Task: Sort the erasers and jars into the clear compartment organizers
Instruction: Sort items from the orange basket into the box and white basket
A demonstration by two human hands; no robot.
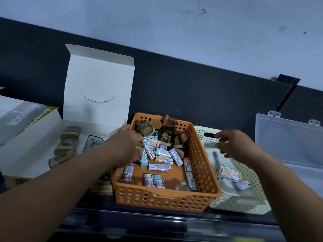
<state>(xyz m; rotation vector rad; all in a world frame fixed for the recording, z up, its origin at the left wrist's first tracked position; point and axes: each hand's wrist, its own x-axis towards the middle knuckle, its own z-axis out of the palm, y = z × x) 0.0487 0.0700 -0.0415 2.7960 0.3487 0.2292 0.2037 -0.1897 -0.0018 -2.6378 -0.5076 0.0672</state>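
Left hand [127,145] in orange basket [201,165]

Orange rectangular plastic basket [199,154] patterned with rows of round holes; cream rectangular plastic basket [253,175] with the same dotted pattern. Small block erasers [162,152] in white sleeves banded pale blue, lilac or orange. Translucent amber-brown jars [168,137] with tan lids; plain white cardboard box [97,81].

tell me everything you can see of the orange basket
The orange basket: rectangular, plastic-looking, walls pierced with round holes, upright, open top. It sits between a white box and a cream basket. Inside lie wrapped erasers in front, brown jars at the back. The left hand reaches into its far left corner.
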